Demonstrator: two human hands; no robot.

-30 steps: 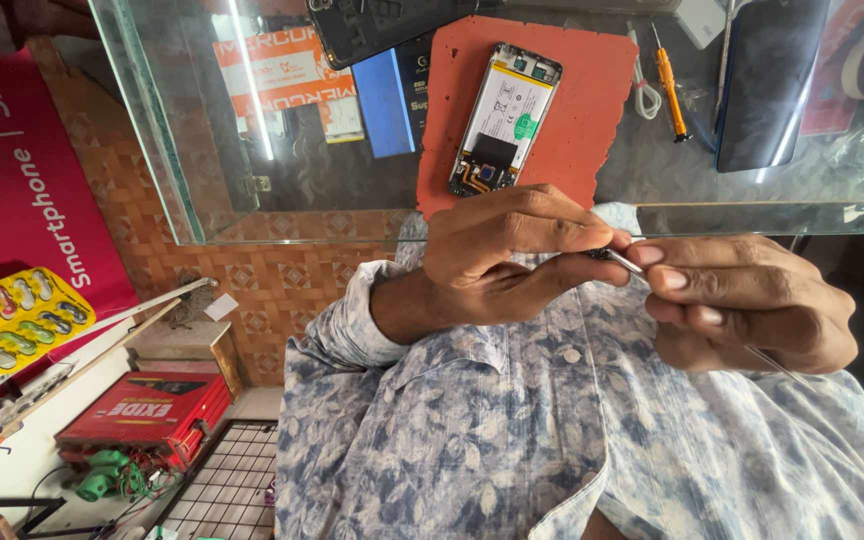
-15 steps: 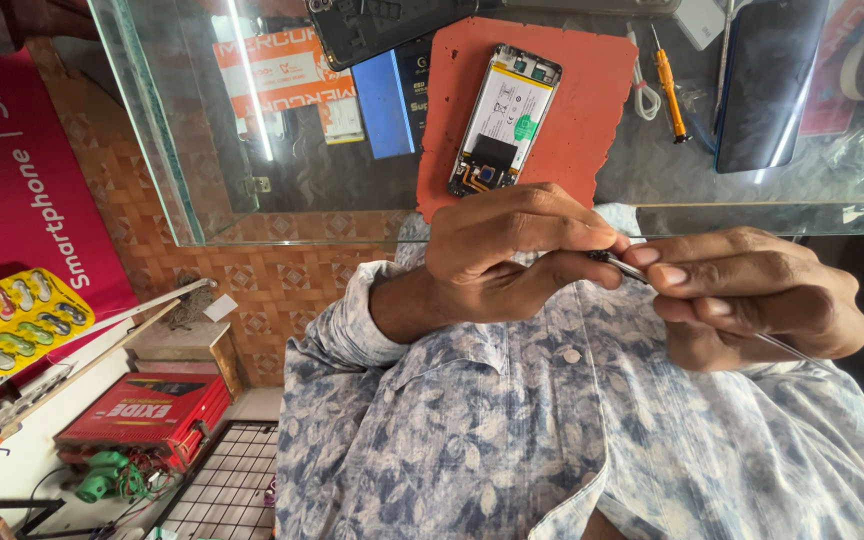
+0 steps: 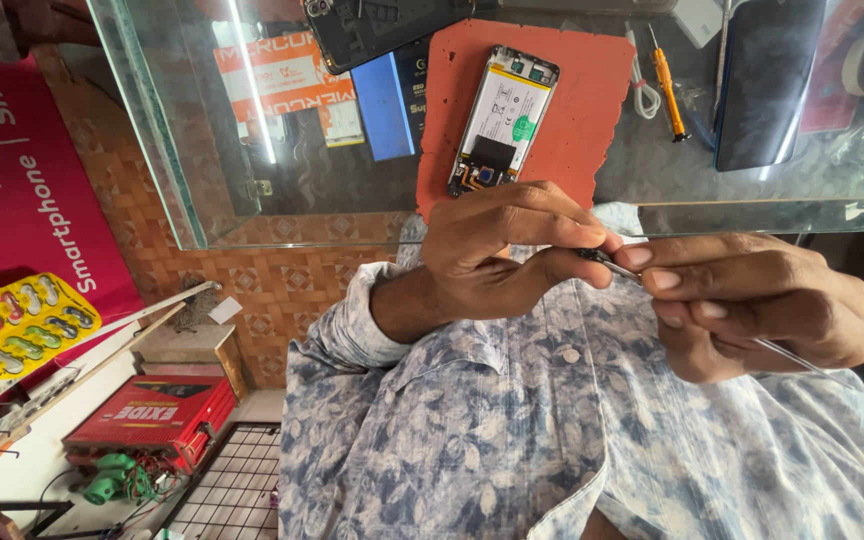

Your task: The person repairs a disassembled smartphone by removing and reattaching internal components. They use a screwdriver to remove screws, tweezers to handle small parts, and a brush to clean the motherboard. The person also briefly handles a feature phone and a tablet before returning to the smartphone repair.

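Head view, hands raised in front of the chest. The clear glass counter top [image 3: 332, 190] lay beyond both hands. The blue-and-white patterned cotton shirt [image 3: 552, 440] filled the space beneath them. On the glass, straight beyond the left hand, sat a ragged-edged orange-red rubber mat [image 3: 592, 110]. It carried a back-opened smartphone with a white battery and a bare circuit board [image 3: 504, 115]. Beyond the right hand lay a dark rectangular glass phone panel [image 3: 767, 80] and a small orange-handled screwdriver [image 3: 669, 85].

The left hand [image 3: 497, 255] was curled nearly closed, with thumb and forefinger pinched on the dark forward end of a thin silvery metal hand tool [image 3: 614, 262]. The right hand [image 3: 762, 305] was likewise nearly closed, its fingertips gripping the shaft just beside the left pinch, so that the two hands almost touched.

The tool was held in the air between the hands, well short of the phone. It looked like a slender, straight sliver of metal, dark at the pinched end, with its pale rear end trailing out below the right palm. Whether it was a pair of tweezers or a single probe could not be told.

The step in hand appeared to be working at the tool's tip. The next move would call for a steady right-hand grip and a fine left-hand pinch.
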